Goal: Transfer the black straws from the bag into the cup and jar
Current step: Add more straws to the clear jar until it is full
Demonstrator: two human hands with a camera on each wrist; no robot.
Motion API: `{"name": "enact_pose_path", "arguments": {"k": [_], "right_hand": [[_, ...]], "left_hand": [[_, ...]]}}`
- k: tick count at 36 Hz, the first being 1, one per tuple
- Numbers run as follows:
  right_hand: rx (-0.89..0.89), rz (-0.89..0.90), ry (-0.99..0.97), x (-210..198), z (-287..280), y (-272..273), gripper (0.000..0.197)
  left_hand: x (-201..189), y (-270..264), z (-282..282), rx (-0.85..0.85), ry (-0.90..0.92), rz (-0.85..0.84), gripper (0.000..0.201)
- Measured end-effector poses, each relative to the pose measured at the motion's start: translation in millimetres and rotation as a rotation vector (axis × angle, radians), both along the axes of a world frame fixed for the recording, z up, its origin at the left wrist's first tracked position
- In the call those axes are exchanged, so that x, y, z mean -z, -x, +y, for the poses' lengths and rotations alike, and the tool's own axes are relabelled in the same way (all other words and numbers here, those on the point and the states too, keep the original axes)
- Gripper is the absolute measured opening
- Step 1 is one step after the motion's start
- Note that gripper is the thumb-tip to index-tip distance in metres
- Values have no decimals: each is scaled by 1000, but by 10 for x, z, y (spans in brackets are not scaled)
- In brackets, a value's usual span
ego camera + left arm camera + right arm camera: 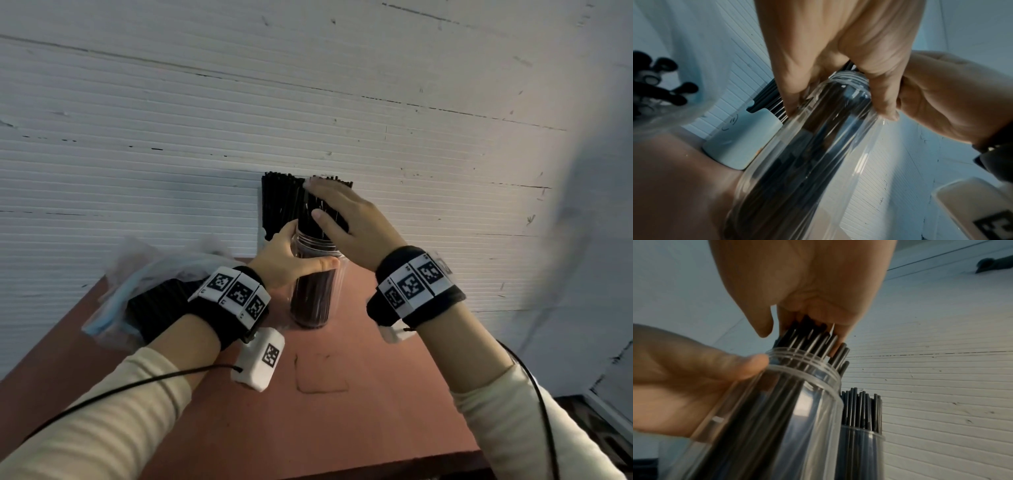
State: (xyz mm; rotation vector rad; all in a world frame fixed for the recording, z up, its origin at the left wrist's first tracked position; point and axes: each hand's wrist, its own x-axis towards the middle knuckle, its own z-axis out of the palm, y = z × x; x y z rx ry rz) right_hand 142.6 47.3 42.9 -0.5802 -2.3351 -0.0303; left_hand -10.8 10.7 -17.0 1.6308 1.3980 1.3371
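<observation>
A clear jar [313, 291] full of black straws [308, 212] stands on the red-brown table [359, 394]. My left hand [287, 260] grips the jar round its neck [849, 81]. My right hand [346, 212] lies over the tops of the jar's straws [813, 340], fingers on the tips and thumb [762, 327] off to the side. Behind the jar, a pale cup [742, 139] holds another bunch of straws [279, 198]. To the left, the clear plastic bag [137, 284] lies with more black straws inside.
A white corrugated wall [205, 120] rises right behind the cup and the table's far edge. The table's front edge [342, 469] is near me. Black cables hang from both wrist units.
</observation>
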Motion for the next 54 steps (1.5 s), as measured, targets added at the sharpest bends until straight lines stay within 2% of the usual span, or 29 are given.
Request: {"name": "enact_pose_path", "arguments": {"k": [3, 6, 9, 10, 13, 16, 19, 22, 26, 28, 32, 34, 41, 49, 54], "right_hand": [[75, -144, 6, -10, -49, -10, 40], [70, -102, -8, -27, -89, -8, 44], [16, 15, -3, -64, -153, 19, 46], [-10, 65, -1, -80, -185, 35, 45], [-98, 183, 26, -95, -313, 118, 43], [-153, 252, 109, -48, -461, 249, 38], [-203, 260, 194, 35, -604, 429, 26], [-228, 183, 303, 123, -725, 624, 17], [-162, -180, 443, 267, -831, 908, 23], [-136, -315, 466, 352, -869, 1060, 27], [-68, -581, 500, 511, -951, 1339, 38], [-38, -652, 493, 585, -971, 1464, 43], [79, -720, 440, 694, -1013, 1704, 58], [53, -663, 462, 711, -976, 1768, 49], [78, -618, 458, 707, -890, 1764, 34]], "left_hand": [[-26, -40, -40, 8, 4, -13, 63], [-32, -39, -57, 21, 32, 10, 72], [-61, 8, -139, -8, 123, 114, 120], [-77, 32, -187, -22, 140, 143, 125], [-117, 153, -369, -114, 104, 234, 109], [-148, 363, -576, -192, 28, 296, 70], [-214, 604, -818, -237, 0, 304, 39], [-294, 859, -1034, -314, -63, 296, 27], [-292, 1168, -1265, -409, -83, 386, 21], [-259, 1289, -1345, -436, -31, 417, 21], [-161, 1454, -1411, -343, 153, 502, 27], [-112, 1496, -1417, -285, 203, 520, 32], [-59, 1580, -1409, -231, 199, 489, 48], [-66, 1605, -1371, -261, 164, 461, 50], [-74, 1611, -1366, -275, 168, 452, 53]]}}
